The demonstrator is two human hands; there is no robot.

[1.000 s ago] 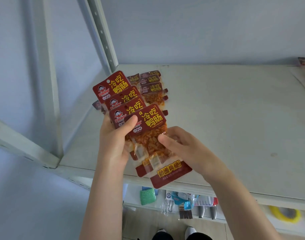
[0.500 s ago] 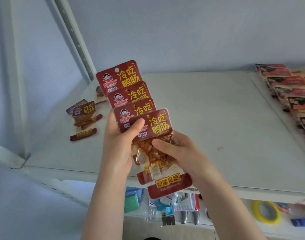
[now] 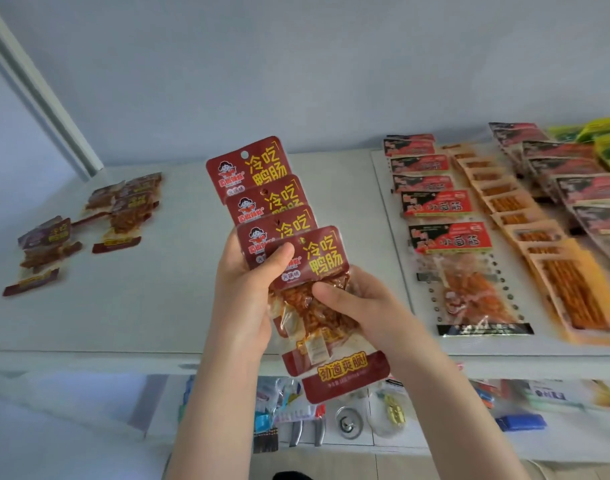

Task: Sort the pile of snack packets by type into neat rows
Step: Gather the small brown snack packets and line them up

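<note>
The left hand (image 3: 241,299) stands upright, thumb across a fan of four red packets (image 3: 258,174), gripping them above the white shelf's (image 3: 192,306) front edge. The right hand (image 3: 362,310) pinches the frontmost packet (image 3: 326,252) at its clear middle. Loose matching packets (image 3: 123,209) lie left, too blurred to count; sorted rows (image 3: 435,202) lie right.

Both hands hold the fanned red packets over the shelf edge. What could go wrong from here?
The fanned red packets, held only between left hand and right hand over the shelf edge, could slide apart and fall. Setting them down carelessly might scatter the loose packets at left.
</note>
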